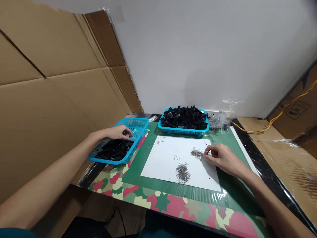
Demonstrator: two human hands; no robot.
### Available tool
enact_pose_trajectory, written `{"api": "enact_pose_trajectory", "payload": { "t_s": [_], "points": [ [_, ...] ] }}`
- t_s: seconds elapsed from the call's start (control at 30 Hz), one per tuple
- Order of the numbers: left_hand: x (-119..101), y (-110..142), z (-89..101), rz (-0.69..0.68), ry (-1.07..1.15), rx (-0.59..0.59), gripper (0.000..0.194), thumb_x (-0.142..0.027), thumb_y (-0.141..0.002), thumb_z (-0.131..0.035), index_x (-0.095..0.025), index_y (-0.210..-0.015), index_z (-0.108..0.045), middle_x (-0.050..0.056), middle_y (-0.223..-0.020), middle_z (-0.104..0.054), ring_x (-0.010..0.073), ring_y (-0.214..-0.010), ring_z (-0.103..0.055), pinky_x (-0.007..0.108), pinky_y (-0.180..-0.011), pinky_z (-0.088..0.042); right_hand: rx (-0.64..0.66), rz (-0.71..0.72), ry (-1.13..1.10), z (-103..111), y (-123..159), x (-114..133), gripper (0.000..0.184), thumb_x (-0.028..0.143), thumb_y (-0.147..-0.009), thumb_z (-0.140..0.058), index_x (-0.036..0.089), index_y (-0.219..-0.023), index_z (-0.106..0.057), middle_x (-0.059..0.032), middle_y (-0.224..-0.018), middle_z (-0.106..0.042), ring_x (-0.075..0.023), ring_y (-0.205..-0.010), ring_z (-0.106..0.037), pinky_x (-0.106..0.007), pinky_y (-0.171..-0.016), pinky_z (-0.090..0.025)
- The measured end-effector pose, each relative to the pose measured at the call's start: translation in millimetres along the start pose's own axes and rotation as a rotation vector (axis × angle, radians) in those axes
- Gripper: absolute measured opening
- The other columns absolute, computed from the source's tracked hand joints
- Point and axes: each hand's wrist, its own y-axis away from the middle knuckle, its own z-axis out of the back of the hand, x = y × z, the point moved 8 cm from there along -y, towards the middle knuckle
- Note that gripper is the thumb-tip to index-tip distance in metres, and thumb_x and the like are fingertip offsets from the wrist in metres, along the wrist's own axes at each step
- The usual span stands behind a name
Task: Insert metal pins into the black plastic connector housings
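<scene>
My left hand is over the left blue plastic basket, just above several long black plastic pieces lying in it. Its fingers are loosely bent, with a gap to the thumb, and nothing shows between them. On the right, my right hand is pinched at the edge of a small pile of tiny metal pieces. A thin pale bit shows at its fingertips, too small to name. A larger pile of the same tiny metal pieces lies nearer me on the white sheet.
Behind the sheet stands a second blue basket heaped with black plastic parts. A clear plastic bag lies beside it. Cardboard rises at the left, and a yellow cable runs along the right.
</scene>
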Motion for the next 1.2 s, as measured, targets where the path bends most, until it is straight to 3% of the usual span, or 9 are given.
{"api": "enact_pose_trajectory", "payload": {
  "t_s": [0.2, 0.4, 0.73, 0.93, 1.07, 1.2],
  "points": [
    [2.7, 1.5, -1.5, -0.001, 0.004, 0.059, 0.055, -0.069, -0.072, -0.071, -0.017, -0.09, -0.079, 0.007, -0.095, -0.078, 0.0255, -0.091, -0.067, 0.029, -0.083, -0.051, 0.037, -0.076, -0.055, -12.2, -3.1, -4.9, 0.014, 0.034, -0.083, -0.071, 0.02, -0.086, -0.075, -0.0007, -0.065, -0.063, -0.0161, -0.059, -0.053, -0.028, -0.056, -0.031],
    [12.6, 1.9, -9.5, 0.061, -0.013, 0.139, 0.055, -0.07, -0.071, -0.069, -0.016, -0.083, -0.077, 0.007, -0.085, -0.076, 0.0259, -0.083, -0.067, 0.029, -0.073, -0.05, 0.047, -0.068, -0.063, -9.5, -3.7, -9.6, 0.012, 0.024, -0.083, -0.067, 0.02, -0.085, -0.078, 0.0001, -0.062, -0.061, -0.0153, -0.058, -0.052, -0.028, -0.056, -0.032],
    [17.6, 1.4, -8.5, 0.069, -0.051, 0.11, 0.027, -0.046, -0.067, -0.067, -0.02, -0.071, -0.063, 0.004, -0.073, -0.065, 0.0221, -0.07, -0.059, 0.028, -0.062, -0.044, 0.046, -0.062, -0.06, -8.2, -3.2, -9.1, 0.014, 0.028, -0.083, -0.068, 0.019, -0.082, -0.078, -0.0014, -0.063, -0.062, -0.0158, -0.057, -0.052, -0.028, -0.056, -0.032],
    [3.7, 12.9, 6.8, 0.047, -0.055, 0.066, 0.04, -0.057, -0.07, -0.07, -0.018, -0.075, -0.064, 0.003, -0.073, -0.065, 0.0198, -0.07, -0.057, 0.026, -0.062, -0.044, 0.071, -0.04, -0.046, -6.9, -2.0, -7.6, 0.011, 0.023, -0.083, -0.067, 0.02, -0.078, -0.076, -0.0008, -0.064, -0.062, -0.0156, -0.059, -0.052, -0.028, -0.057, -0.032],
    [-11.2, 24.6, 24.8, 0.021, -0.067, 0.013, 0.051, -0.065, -0.073, -0.067, -0.017, -0.089, -0.074, 0.006, -0.086, -0.075, 0.0225, -0.081, -0.065, 0.026, -0.072, -0.049, 0.06, -0.069, -0.028, -1.4, -0.9, -12.3, 0.008, 0.024, -0.082, -0.069, 0.021, -0.082, -0.077, -0.0008, -0.068, -0.064, -0.0159, -0.061, -0.054, -0.027, -0.058, -0.033],
    [-22.2, 33.7, 45.6, 0.019, -0.12, -0.112, 0.056, -0.071, -0.078, -0.061, -0.02, -0.093, -0.079, 0.008, -0.101, -0.08, 0.0254, -0.092, -0.07, 0.029, -0.084, -0.049, 0.036, -0.115, -0.017, 2.2, -1.9, -19.9, 0.009, 0.025, -0.079, -0.071, 0.021, -0.078, -0.078, -0.0013, -0.064, -0.063, -0.0161, -0.058, -0.052, -0.028, -0.057, -0.031]
  ]
}}
